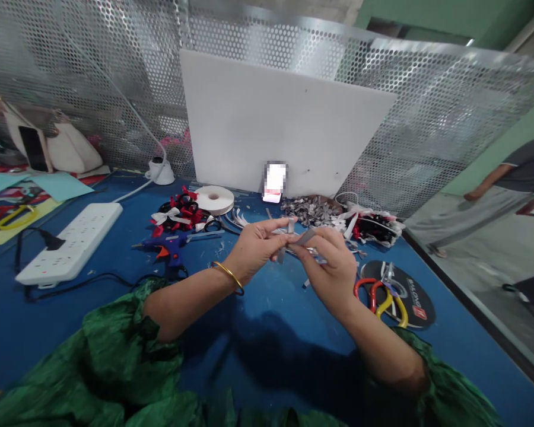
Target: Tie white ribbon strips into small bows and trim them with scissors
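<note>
My left hand (258,248) pinches a piece of grey ribbon (291,225) between thumb and fingers, above the middle of the blue table. Close against it on the right, my right hand (331,261) has its fingers closed on another part of grey ribbon (305,237). The fingertips of both hands nearly meet, and loops of ribbon stick out above and below them. Whether it is one strip or several pieces, I cannot tell. Behind the hands lies a heap of small grey ribbon pieces (314,210).
On the blue table (249,332), left, are a blue glue gun (171,244), red and white bows (178,213), a ribbon roll (214,200) and a power strip (71,243). Scissors (385,299) lie right on a black disc (416,296). A lit phone (274,181) leans on a white board (271,118). A person (511,178) stands right.
</note>
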Demonstrator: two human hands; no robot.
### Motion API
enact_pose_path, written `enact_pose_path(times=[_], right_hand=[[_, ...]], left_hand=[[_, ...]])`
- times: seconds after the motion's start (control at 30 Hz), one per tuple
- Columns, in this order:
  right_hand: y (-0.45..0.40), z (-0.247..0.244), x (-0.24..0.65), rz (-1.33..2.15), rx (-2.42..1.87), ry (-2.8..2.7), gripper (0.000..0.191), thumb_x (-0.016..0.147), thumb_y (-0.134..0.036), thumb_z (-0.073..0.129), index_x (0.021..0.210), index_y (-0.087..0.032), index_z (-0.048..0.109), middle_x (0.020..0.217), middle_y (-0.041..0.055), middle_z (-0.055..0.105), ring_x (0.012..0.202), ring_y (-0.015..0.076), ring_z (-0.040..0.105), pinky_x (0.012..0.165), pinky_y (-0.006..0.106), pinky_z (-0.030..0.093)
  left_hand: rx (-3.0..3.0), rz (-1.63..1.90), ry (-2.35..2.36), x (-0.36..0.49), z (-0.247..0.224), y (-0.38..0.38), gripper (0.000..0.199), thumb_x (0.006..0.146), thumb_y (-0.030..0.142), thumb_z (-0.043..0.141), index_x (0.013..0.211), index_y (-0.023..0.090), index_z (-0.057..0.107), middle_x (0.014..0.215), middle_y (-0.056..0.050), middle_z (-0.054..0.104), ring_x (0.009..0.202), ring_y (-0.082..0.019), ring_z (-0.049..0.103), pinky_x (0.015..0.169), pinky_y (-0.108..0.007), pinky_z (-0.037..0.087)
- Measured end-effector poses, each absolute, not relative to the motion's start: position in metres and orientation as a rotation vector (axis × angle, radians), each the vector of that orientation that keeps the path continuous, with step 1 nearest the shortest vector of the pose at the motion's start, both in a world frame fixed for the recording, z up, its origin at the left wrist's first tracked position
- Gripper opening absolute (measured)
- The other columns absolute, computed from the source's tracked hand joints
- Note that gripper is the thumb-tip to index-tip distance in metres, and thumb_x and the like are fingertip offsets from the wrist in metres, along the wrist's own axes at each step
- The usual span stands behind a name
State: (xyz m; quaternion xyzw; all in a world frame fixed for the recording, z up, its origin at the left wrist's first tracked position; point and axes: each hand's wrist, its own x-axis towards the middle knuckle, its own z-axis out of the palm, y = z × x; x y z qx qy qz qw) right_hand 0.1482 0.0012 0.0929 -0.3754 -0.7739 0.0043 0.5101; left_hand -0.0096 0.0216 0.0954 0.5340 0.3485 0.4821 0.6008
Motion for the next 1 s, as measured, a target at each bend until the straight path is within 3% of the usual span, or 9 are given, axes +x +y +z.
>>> enact_pose_path(times=[0.13, 0.27, 0.57, 0.83, 1.0], right_hand=[[0.003, 0.096, 0.147, 0.315, -0.94, -1.738, 0.012, 0.085, -0.02, 0.062, 0.074, -0.023, 0.063, 0.076, 0.0012, 0.063, 0.075, 0.018, 0.058, 0.071, 0.033, 0.044], [0.004, 0.098, 0.147, 0.407, -0.961, -1.697, 0.012, 0.084, -0.019, 0.063, 0.072, -0.021, 0.063, 0.073, 0.0004, 0.062, 0.072, 0.0166, 0.057, 0.07, 0.031, 0.044], [0.005, 0.098, 0.15, 0.807, -0.862, -1.531, 0.012, 0.086, -0.025, 0.061, 0.075, -0.021, 0.064, 0.068, -0.0012, 0.061, 0.068, 0.0153, 0.057, 0.067, 0.029, 0.045], [-0.003, 0.112, 0.15, 0.568, -0.97, -1.787, 0.02, 0.085, -0.021, 0.054, 0.065, -0.02, 0.057, 0.067, -0.0001, 0.054, 0.066, 0.0153, 0.052, 0.065, 0.03, 0.04], [-0.005, 0.107, 0.147, 0.403, -0.974, -1.774, 0.017, 0.08, -0.012, 0.055, 0.065, -0.02, 0.055, 0.085, 0.0031, 0.054, 0.086, 0.0187, 0.055, 0.074, 0.032, 0.043]], left_hand=[[1.348, 1.09, 0.809, -0.01, 0.098, 0.019, 0.049, 0.079, 0.024, 0.062, 0.126, 0.014, 0.061, 0.054, 0.004, 0.053, 0.046, -0.007, 0.044, 0.05, -0.021, 0.037], [1.428, 1.078, 0.844, -0.01, 0.102, 0.015, 0.05, 0.078, 0.017, 0.058, 0.128, 0.014, 0.059, 0.052, 0.004, 0.054, 0.048, -0.009, 0.048, 0.055, -0.023, 0.041], [1.552, 1.064, 0.874, -0.011, 0.103, 0.016, 0.052, 0.078, 0.022, 0.061, 0.13, 0.015, 0.058, 0.073, -0.004, 0.07, 0.048, -0.008, 0.045, 0.049, -0.022, 0.04], [1.702, 1.094, 0.952, -0.012, 0.105, 0.012, 0.049, 0.077, 0.018, 0.058, 0.126, 0.016, 0.062, 0.063, 0.0, 0.066, 0.053, -0.01, 0.048, 0.054, -0.022, 0.04], [1.792, 1.084, 1.033, -0.012, 0.103, 0.01, 0.049, 0.077, 0.015, 0.054, 0.125, 0.015, 0.062, 0.06, 0.002, 0.062, 0.055, -0.011, 0.047, 0.055, -0.022, 0.038]])
